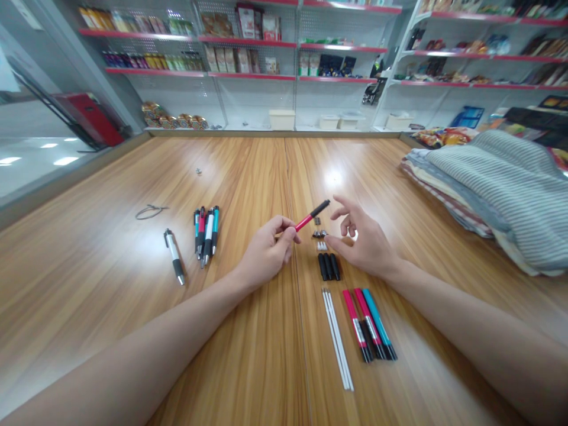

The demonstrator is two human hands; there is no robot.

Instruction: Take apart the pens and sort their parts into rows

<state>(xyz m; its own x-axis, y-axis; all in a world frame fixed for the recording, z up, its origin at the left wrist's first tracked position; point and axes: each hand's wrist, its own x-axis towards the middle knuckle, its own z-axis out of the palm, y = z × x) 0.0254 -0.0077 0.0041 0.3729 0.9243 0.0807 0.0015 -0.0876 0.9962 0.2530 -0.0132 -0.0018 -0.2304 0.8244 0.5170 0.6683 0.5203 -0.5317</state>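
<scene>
My left hand point(266, 251) is closed around the lower end of a red pen barrel with a black grip point(312, 215), holding it tilted up to the right above the wooden table point(248, 177). My right hand point(361, 239) hovers just right of it, fingers loosely spread and holding nothing, its thumb close to small metal pen tips point(319, 234). Below these lie black grip sleeves point(328, 266), white refills point(338, 337) and three pen barrels, two red and one teal point(369, 324).
Several assembled pens point(205, 232) lie in a cluster at the left, one white pen point(174, 255) beside them, and a cable tie point(148, 211) farther out. Folded striped fabric point(497, 189) is stacked at the right. Stocked shelves point(248, 59) line the back wall.
</scene>
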